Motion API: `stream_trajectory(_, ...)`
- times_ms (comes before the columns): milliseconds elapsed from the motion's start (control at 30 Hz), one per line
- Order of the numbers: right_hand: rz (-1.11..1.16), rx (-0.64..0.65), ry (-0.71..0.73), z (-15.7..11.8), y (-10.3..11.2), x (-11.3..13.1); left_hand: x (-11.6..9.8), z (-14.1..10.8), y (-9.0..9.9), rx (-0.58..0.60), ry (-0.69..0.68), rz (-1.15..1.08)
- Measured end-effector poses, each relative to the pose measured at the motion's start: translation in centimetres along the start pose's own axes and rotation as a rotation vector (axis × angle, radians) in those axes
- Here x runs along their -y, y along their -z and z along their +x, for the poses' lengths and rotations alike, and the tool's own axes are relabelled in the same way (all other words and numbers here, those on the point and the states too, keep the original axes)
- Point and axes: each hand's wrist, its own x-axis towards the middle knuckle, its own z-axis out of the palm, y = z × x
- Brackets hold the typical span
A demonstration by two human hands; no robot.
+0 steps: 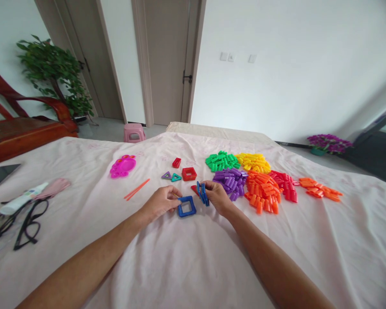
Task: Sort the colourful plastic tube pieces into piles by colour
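Observation:
My left hand [164,202] has its fingertips closed at the left corner of a blue square magnetic tile [187,215], which looks like a small stack low over the cloth. A thin yellowish sliver shows by those fingers; what it is I cannot make out. Pinched in my right hand [218,197] are blue magnetic tiles [203,194], held on edge just right of the square. Behind them a red piece [195,189] is partly hidden. Farther back lie a stack of red square tiles [189,178], a red tile [176,162], a purple triangle [166,175] and a teal triangle [176,177].
Piles of green [223,162], yellow [253,162], purple [230,182], orange [263,189] and red plastic pieces [287,185] lie at right. Orange sticks [137,189] and a magenta paw-shaped dish [128,163] are at left. Eyeglasses [28,227] and a white tube [22,199] lie far left.

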Motion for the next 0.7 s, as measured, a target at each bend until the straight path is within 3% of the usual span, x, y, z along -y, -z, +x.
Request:
stream_trajectory(200,-0.085,0.184,-0.068,-0.3,0.0,-0.8,1.1,0.3,-0.2,-0.102,-0.114,0.23)
stream_trajectory(500,-0.082,0.187,-0.066,-0.5,0.0,-0.6,-0.4,-1.3,-0.6,-0.118,-0.267,0.601)
stream_trajectory(700,-0.098,0.26,-0.03,-0.6,0.3,-0.2,-0.6,-2.2,-1.7,-0.111,-0.306,1.006)
